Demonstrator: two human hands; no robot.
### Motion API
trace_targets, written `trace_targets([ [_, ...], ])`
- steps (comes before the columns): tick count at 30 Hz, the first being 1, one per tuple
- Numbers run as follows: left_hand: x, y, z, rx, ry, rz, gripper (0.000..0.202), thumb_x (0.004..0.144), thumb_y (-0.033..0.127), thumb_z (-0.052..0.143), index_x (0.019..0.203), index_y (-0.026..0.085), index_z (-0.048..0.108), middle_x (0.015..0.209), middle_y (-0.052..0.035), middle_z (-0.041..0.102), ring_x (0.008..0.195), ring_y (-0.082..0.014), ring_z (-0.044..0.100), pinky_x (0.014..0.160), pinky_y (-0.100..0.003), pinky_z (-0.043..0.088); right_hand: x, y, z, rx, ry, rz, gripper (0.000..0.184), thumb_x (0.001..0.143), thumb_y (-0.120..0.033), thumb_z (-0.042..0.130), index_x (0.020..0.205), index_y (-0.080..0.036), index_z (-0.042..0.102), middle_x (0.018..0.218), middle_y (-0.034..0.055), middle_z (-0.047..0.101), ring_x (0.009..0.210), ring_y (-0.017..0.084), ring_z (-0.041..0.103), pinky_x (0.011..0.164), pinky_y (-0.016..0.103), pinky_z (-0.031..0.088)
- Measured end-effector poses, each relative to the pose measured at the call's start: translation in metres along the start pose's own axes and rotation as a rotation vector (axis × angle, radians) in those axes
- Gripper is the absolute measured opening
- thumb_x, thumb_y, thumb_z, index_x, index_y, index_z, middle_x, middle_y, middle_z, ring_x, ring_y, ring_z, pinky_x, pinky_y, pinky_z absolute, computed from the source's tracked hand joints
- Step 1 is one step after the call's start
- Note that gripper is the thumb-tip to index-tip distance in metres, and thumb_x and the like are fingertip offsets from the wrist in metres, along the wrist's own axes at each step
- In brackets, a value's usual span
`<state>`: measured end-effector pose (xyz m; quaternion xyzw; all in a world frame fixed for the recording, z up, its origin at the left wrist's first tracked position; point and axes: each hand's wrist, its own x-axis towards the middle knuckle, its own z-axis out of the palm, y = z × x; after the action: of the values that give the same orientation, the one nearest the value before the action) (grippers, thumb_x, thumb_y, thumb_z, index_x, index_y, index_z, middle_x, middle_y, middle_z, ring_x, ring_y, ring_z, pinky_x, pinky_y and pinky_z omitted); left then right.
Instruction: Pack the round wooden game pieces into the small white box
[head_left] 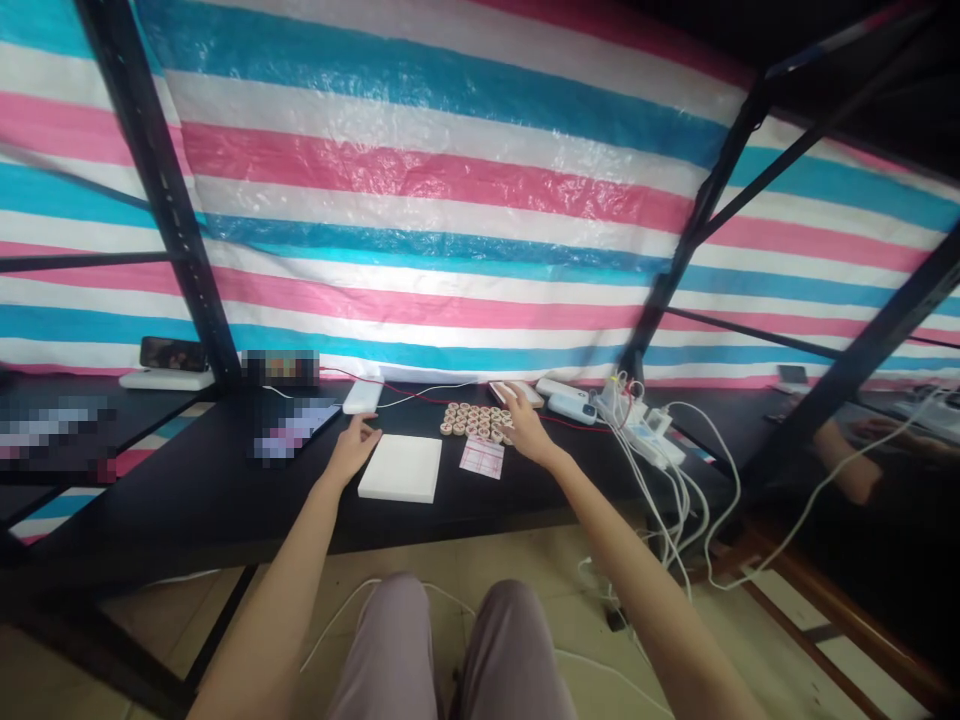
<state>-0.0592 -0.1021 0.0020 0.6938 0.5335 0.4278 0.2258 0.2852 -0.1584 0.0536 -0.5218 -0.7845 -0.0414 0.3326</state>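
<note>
From where I stand, the round wooden pieces point(465, 418) sit in close rows on the black desk point(420, 527), the block running longer from side to side than front to back. The person's right hand point(531, 434) is the nearer one: it reaches over the right end of the block, so most of the pieces lie to its left. Its fingers are spread apart with nothing visibly gripped, though I cannot tell whether a fingertip touches a piece. A paper with a red grid point(482, 457) lies just in front of the rows. The left hand point(351, 450) is well apart from them, beside the far left corner of a white, nearly square box point(401, 468), which lies between it and the paper. Those fingers are bent, and I can't make out whether they meet or touch the box. Beyond that hand is a small white block point(364, 396).
</note>
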Motion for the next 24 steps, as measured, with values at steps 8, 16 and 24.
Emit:
trace_targets([
  [8,0.0,0.0,-0.006,0.044,0.196,-0.041,0.039,0.078,0.032,0.044,0.115,0.021,0.042,0.07,0.0012,0.06,0.066,-0.0175,0.058,0.069,-0.029,0.042,-0.064,0.014,0.004,-0.024,0.095,0.139,0.035,0.087,-0.025,0.041,0.12,-0.026,0.052,0.121,0.0074,0.051,0.112,0.022,0.044,0.094,0.042,0.037],
  [16,-0.002,0.001,-0.001,0.193,-0.011,-0.007,0.027,0.079,0.031,0.043,0.103,0.023,0.051,0.074,-0.0001,0.061,0.075,-0.0189,0.058,0.069,-0.028,0.039,-0.072,-0.03,0.013,-0.04,-0.34,0.043,0.03,0.088,-0.042,0.043,0.115,-0.037,0.055,0.135,-0.0017,0.042,0.125,0.021,0.033,0.097,0.045,0.031],
  [24,-0.008,0.018,-0.009,0.242,0.423,0.12,0.024,0.079,0.022,0.039,0.096,0.019,0.056,0.071,-0.0022,0.056,0.071,-0.0176,0.054,0.072,-0.028,0.039,-0.074,-0.002,0.018,0.272,0.165,0.38,0.033,0.089,-0.037,0.034,0.114,-0.023,0.05,0.126,0.0092,0.043,0.12,0.019,0.039,0.097,0.037,0.036],
])
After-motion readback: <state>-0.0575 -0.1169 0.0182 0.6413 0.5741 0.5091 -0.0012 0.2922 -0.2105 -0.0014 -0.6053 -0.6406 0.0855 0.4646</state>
